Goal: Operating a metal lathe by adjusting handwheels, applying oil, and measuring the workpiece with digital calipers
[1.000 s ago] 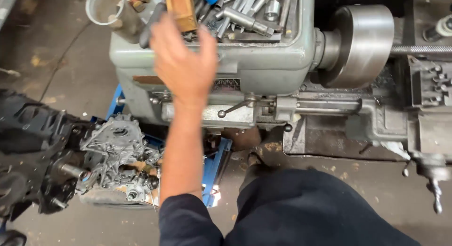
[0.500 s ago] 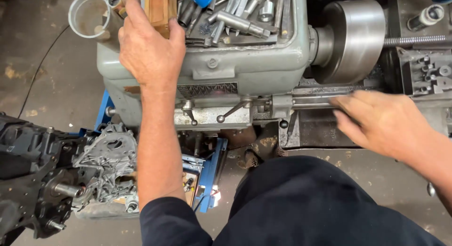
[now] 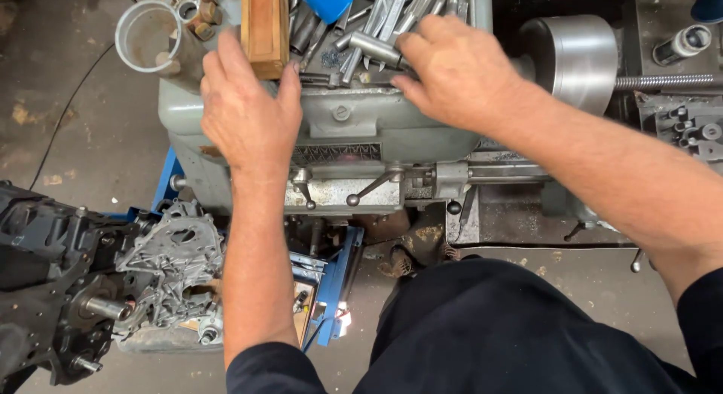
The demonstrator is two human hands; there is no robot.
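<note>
Wooden block (image 3: 264, 25) touches left hand (image 3: 245, 111); right hand (image 3: 459, 70) on metal tools (image 3: 376, 32).

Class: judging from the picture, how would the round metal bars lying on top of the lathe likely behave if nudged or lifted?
The metal bars look like solid steel, so probably stiff and heavy for their size. Being round and loosely piled, they may roll or slide. Their shiny surfaces could be slippery under the right hand.

- The floor (image 3: 83, 138) is bare grey concrete, stained and scuffed, with yellowish blotches near the left edge.
- A thin dark cable (image 3: 64, 119) trails across it at the left.
- A grey metal lathe (image 3: 392, 130) fills the middle, its shiny round chuck (image 3: 576, 59) to the right.
- A dark engine block (image 3: 53, 281) sits low on the left beside a blue steel frame (image 3: 339, 281).
- Light is even and soft.
</note>
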